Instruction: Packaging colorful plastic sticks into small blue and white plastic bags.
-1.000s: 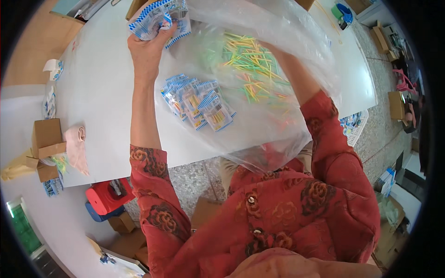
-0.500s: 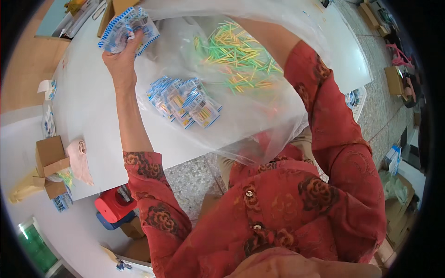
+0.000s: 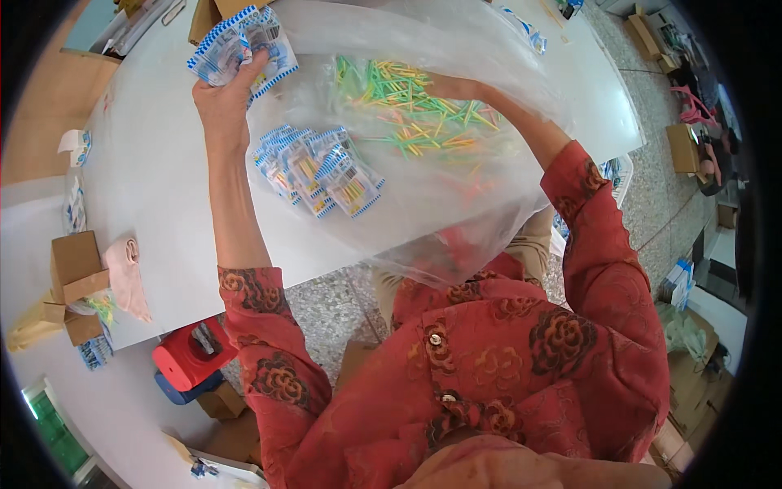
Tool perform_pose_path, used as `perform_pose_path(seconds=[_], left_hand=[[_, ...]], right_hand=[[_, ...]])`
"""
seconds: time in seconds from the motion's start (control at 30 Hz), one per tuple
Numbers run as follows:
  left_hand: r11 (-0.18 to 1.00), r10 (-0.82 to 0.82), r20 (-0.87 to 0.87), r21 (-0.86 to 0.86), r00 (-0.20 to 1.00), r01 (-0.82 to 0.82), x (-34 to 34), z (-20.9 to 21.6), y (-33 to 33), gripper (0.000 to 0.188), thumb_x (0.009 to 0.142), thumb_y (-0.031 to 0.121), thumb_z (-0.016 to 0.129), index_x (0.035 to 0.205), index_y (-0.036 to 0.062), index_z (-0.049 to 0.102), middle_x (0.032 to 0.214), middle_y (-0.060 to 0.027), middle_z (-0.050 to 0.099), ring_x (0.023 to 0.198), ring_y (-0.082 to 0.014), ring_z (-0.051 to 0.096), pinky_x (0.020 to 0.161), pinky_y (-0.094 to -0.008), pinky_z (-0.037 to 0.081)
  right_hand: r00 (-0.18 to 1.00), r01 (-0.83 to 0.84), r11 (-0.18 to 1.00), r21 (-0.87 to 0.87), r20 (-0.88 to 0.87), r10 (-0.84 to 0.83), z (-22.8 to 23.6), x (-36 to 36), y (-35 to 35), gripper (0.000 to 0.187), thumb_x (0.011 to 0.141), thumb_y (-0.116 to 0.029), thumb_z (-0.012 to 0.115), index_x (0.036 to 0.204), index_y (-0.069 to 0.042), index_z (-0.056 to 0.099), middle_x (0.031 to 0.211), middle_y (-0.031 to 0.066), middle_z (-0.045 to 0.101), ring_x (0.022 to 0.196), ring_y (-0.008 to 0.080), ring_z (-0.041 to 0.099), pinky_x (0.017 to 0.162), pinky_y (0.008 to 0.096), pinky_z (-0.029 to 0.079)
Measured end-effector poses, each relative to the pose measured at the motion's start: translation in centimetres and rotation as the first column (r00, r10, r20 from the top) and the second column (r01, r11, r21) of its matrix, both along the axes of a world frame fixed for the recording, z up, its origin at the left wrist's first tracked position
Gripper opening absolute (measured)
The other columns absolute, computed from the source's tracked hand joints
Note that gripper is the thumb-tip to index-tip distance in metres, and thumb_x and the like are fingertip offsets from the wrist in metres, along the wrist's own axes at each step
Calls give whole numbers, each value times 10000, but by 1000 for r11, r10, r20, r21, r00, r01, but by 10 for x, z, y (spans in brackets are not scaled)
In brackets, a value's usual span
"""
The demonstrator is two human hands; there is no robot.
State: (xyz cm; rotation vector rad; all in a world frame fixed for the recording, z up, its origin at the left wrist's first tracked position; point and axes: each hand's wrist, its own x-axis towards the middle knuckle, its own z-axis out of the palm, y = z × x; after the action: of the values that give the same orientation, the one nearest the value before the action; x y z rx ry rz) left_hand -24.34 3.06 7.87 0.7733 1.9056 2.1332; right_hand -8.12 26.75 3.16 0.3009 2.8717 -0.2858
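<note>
My left hand (image 3: 221, 98) grips a stack of blue-and-white striped packets (image 3: 236, 45) at the far left of the white table (image 3: 155, 179). A large clear plastic bag (image 3: 456, 187) spreads in front of me. Inside it lie several more striped packets (image 3: 318, 169) and a loose pile of green, yellow and orange sticks (image 3: 411, 114). My right arm reaches into the bag from the right. My right hand (image 3: 444, 85) sits among the sticks, seen through the plastic; its fingers are not clear.
Small cardboard boxes (image 3: 75, 269) and a pink cloth (image 3: 129, 275) lie at the table's left end. A red stool (image 3: 191, 352) stands on the speckled floor below. More boxes (image 3: 688, 147) sit on the floor at far right.
My left hand has lifted the packet stack a little farther up and left. The bag has shifted, and my right arm reaches deeper toward the sticks.
</note>
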Motion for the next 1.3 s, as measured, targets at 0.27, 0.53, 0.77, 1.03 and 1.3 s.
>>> perform_pose_path(seconds=[0.27,0.53,0.77,1.03,1.3], left_hand=[[999,14,176,30,984,-19,66,8,-8,315,698,-4,701,996,-21,601,944,-79,628,842,-147,592,789,-275,461],[989,37,250,128,968,-71,126,-11,-29,341,699,-63,668,1027,-21,582,964,-80,617,862,-151,588,775,-276,472],[989,39,349,120,936,-85,168,-36,-32,418,683,-76,683,1072,17,561,979,-63,612,886,-152,587,801,-290,475],[995,17,441,80,897,-58,204,-54,-27,429,678,-58,695,1074,20,553,988,-53,606,894,-150,583,815,-295,465],[995,-29,445,102,895,-18,214,-50,-18,423,690,-54,689,1081,21,547,1002,-56,601,898,-145,581,817,-292,464]], right_hand=[[882,-159,975,-152,-466,72,-103,11,19,483,773,-193,608,1210,-61,449,1186,131,506,1000,308,545,883,389,449],[820,57,983,172,-570,52,-114,26,-3,315,751,-83,550,1064,-54,530,1079,120,556,951,258,579,765,362,497],[840,-57,933,354,-489,237,-93,21,-12,237,725,-81,550,954,-32,507,858,104,582,919,231,564,696,329,467],[867,35,952,303,-483,122,-104,-1,-13,211,715,-100,576,886,-2,501,813,129,596,811,266,601,738,378,468],[867,5,997,-82,-496,-45,-135,-18,29,214,814,-191,511,901,-2,561,896,182,602,779,264,603,729,403,458]])
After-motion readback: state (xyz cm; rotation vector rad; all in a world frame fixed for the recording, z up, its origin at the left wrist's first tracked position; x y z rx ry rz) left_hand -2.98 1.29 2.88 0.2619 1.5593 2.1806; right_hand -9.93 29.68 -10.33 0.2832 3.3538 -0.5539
